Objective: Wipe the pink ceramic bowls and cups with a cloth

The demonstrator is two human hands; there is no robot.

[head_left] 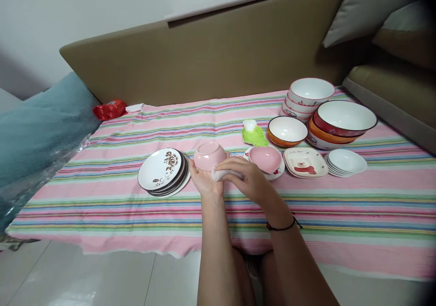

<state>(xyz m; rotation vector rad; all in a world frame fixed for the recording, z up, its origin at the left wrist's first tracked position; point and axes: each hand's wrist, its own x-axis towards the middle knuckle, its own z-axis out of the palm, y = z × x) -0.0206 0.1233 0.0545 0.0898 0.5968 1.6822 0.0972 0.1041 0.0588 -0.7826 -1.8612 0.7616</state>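
Note:
My left hand (pixel 206 182) holds a pink bowl (pixel 208 156) turned bottom up, its foot ring facing up. The palm lies under the near side of the bowl. A pale, whitish cloth (pixel 225 174) is gripped in my right hand (pixel 247 177), which presses it against the bowl's near rim. Just right of the hands, a second pink bowl (pixel 266 158) rests on a white plate with red marks (pixel 281 170). On the left stands a stack of white plates with brown flowers (pixel 162 169).
A green leaf-shaped dish (pixel 255 135), an orange bowl (pixel 287 131), square bear plates (pixel 305 161) and small white dishes (pixel 347 161) stand to the right. Behind them are stacked large bowls (pixel 344 117) and red-rimmed bowls (pixel 310 94). A red package (pixel 110 109) lies far left on the striped cloth.

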